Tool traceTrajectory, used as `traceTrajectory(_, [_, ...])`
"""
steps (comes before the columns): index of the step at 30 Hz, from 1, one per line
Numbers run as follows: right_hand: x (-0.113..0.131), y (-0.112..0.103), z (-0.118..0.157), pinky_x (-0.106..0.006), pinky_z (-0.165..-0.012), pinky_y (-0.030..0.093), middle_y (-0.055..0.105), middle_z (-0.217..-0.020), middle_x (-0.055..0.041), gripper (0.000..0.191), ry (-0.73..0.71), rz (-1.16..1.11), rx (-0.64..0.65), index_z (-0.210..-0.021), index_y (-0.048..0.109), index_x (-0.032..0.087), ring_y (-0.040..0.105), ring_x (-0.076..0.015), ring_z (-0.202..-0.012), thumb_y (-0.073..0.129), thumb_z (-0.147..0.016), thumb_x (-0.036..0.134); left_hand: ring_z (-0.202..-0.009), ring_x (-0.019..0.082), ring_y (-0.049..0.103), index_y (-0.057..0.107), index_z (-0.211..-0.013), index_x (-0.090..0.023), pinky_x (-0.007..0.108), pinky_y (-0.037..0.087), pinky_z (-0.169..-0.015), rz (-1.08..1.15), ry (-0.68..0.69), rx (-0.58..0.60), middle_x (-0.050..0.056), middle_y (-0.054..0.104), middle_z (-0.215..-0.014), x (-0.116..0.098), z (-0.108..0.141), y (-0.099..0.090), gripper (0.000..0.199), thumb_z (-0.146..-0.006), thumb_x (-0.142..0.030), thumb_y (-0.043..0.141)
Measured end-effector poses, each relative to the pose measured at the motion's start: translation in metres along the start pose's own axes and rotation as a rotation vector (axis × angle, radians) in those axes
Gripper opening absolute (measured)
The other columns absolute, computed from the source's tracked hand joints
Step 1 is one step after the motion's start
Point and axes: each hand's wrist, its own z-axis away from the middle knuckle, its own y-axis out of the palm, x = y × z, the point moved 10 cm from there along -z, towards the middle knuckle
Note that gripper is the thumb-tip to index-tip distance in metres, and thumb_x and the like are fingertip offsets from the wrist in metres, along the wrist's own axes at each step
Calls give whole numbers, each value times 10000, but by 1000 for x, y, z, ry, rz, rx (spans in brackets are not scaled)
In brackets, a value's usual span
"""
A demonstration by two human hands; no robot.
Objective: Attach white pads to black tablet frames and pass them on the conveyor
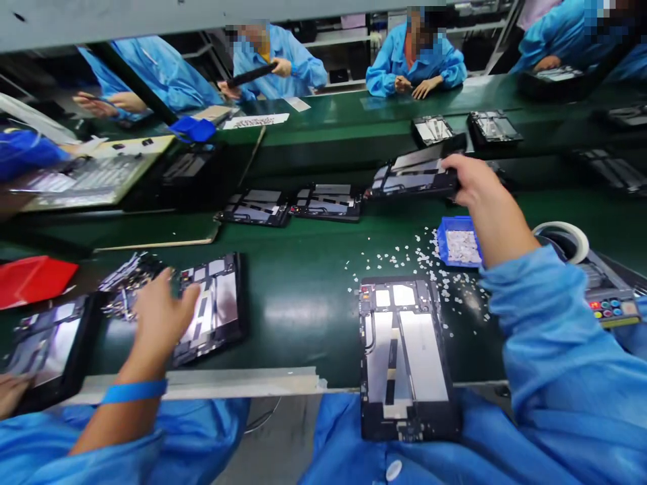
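Note:
My right hand grips the right end of a flat black tablet with its insides showing, held tilted above the green bench. Its thumb and fingers close round the edge. Closer to me, an opened tablet lies with its lower end past the bench edge, over my blue coat. Metal plates, cables and a dark strip show in it. Small white pieces are scattered beyond it, and a blue bin of such pieces stands near my right forearm. I do not see my left hand.
At left, a neighbour's hand reaches between a parts pile and an opened tablet. Two opened tablets lie ahead. A tape roll and a device with buttons sit at right. Co-workers sit opposite.

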Motion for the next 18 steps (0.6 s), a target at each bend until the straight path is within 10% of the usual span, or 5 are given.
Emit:
traceTrajectory(1, [6,-1,20,-326,-711,532,683,-832,-68,322,22,-36,-9,-1095,561,99,649,-139,-710,457,-965,375,-1135,308,661,596,-1071,-220,337,523,-789,12,17,-123,-25,718,-933,-19,14,6,405,-759,-410,771])
traceTrajectory(5, [31,17,149,-354,-761,576,716,-1189,-114,468,80,-273,-2,-1342,510,202,706,-210,-897,569,-915,384,-1054,267,713,492,-1406,-211,391,588,-843,673,-22,574,149,679,-1323,-114,100,163,822,-762,-607,813])
traceTrajectory(7, [35,32,222,-385,-774,592,703,-1250,-106,498,139,-383,55,-1376,515,266,708,-247,-973,594,-919,446,-1082,276,715,533,-1367,-217,412,595,-898,874,-42,725,155,682,-1331,-152,140,206,775,-769,-617,823])
traceTrajectory(13, [14,33,372,-334,-653,522,706,-893,-73,687,395,-517,529,-1072,698,249,657,-239,-766,649,-769,863,-986,258,709,678,-1115,-183,366,582,-849,736,-39,878,92,758,-1106,-154,175,217,422,-862,-515,741])
traceTrajectory(18, [-23,26,424,-283,-663,424,651,-816,-42,644,483,-73,920,-855,679,195,576,-195,-745,561,-872,827,-1079,307,688,636,-1155,-183,413,552,-912,85,304,972,112,737,-1156,-140,176,219,338,-932,-435,606])
